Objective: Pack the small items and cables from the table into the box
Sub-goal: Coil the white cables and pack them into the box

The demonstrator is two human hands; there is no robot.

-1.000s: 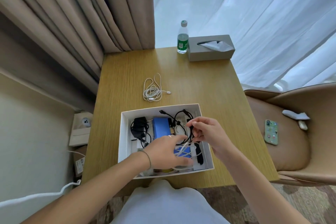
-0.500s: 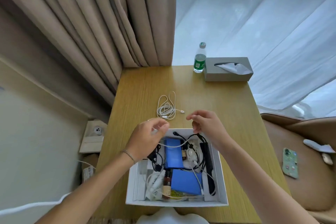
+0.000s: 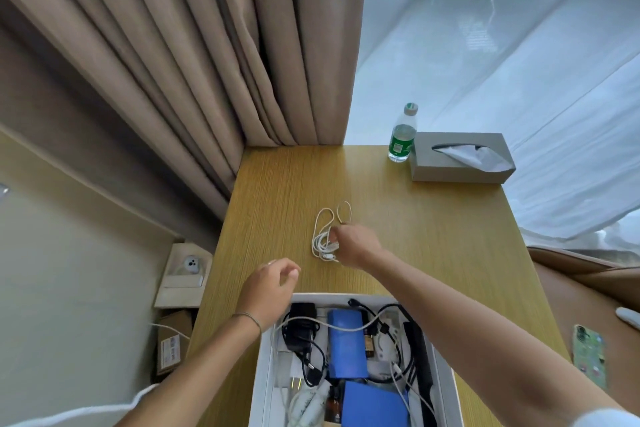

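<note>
At the far right corner of the wooden table (image 3: 433, 218) stands a clear water bottle (image 3: 402, 133) with a green label, touching a grey tissue box (image 3: 460, 158) just to its right — a white tissue pokes from the slot. Beige curtains (image 3: 207, 62) hang far left, sheer white ones (image 3: 502, 45) far right. A phone (image 3: 589, 352) in a pale green case lies on a brown chair (image 3: 581, 288) at the right — screen down.

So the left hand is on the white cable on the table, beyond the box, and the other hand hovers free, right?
Not quite: the head view shows the right hand on the white cable, which lies on the table beyond the box. The left hand is the one hovering free.
</note>
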